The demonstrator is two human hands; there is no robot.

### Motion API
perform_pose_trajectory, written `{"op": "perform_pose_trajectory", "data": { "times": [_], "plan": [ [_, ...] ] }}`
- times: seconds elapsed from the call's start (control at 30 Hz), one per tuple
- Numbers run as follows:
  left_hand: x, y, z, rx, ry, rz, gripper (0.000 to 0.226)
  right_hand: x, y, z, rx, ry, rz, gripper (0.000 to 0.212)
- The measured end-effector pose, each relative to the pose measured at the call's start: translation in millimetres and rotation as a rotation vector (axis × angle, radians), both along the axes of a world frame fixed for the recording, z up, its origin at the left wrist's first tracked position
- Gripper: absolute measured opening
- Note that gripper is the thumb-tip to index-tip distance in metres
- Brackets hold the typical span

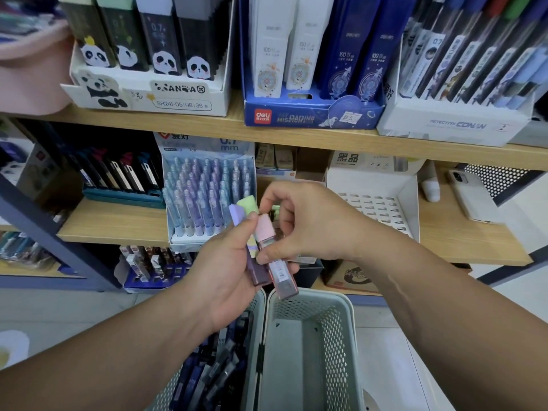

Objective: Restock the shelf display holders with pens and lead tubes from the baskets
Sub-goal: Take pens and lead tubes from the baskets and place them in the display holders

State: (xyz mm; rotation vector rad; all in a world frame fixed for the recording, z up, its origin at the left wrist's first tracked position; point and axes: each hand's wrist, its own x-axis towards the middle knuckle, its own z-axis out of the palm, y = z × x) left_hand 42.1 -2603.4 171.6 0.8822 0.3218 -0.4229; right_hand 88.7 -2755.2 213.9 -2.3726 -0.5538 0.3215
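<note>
Three display boxes on the top shelf (178,126), left to right: panda box (148,97) of dark packs, blue Deli box (311,118) with white and navy packs, white Conan box (453,127) with slanted packs. Pink tub (32,69) at far left of that shelf, just beside the panda box.

Middle shelf (118,223), left to right: teal holder (124,198) of dark pens, pastel pen display (204,197) marked 0.7 mm, white slotted holder (376,203), white bottle (430,188), phone (471,200) lying flat.

Left hand (225,271) is in front of the pastel pen display, palm up, fingers curled round a bundle of lead tubes (259,271), thumb lying across them. Three caps show at the top of the bundle: purple, green, pink. Right hand (305,223) is just to the right, thumb and forefinger pinching the pink-capped tube (281,277). That tube sits on the right edge of the bundle and sticks out lowest. Both hands touch the bundle, above the baskets.

Bottom: left basket (257,310) holds a heap of dark lead tubes (207,366). Right basket (350,321) stands touching it, grey floor visible. Both are perforated, pale grey-green.
</note>
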Motion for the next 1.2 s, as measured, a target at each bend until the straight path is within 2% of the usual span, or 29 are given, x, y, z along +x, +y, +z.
{"op": "perform_pose_trajectory", "data": {
  "times": [0.3,0.43,0.6,0.67,0.77,0.9,1.07,1.2],
  "plan": [
    [-3.4,2.2,-10.8,0.071,-0.085,-0.102,0.029,6.5,-17.6,-9.2,0.153,0.148,-0.116,0.036],
    [-3.8,1.5,-11.2,0.126,-0.104,-0.132,0.026,6.4,-20.8,-13.4,0.305,0.283,-0.134,0.022],
    [-4.2,2.8,-12.3,0.186,-0.088,-0.169,0.020,14.0,-25.2,-10.6,0.600,0.356,-0.320,0.020],
    [-2.8,3.4,-13.0,0.194,-0.073,-0.136,0.022,15.0,-25.1,-9.5,0.648,0.384,-0.372,0.015],
    [-1.2,3.7,-14.6,0.250,-0.087,-0.107,0.034,14.4,-20.9,-11.8,0.609,0.342,-0.443,0.017],
    [-0.7,2.5,-17.3,0.319,-0.047,-0.055,0.015,20.3,-26.9,-6.7,0.547,0.276,-0.498,0.022],
    [1.2,9.2,-18.5,0.339,-0.016,-0.017,0.015,37.6,-51.1,-2.5,0.421,-0.010,-0.692,0.016],
    [0.5,11.6,-19.6,0.341,-0.010,-0.011,0.018,42.1,-47.2,-9.0,0.297,-0.118,-0.622,0.020]
  ]
}}
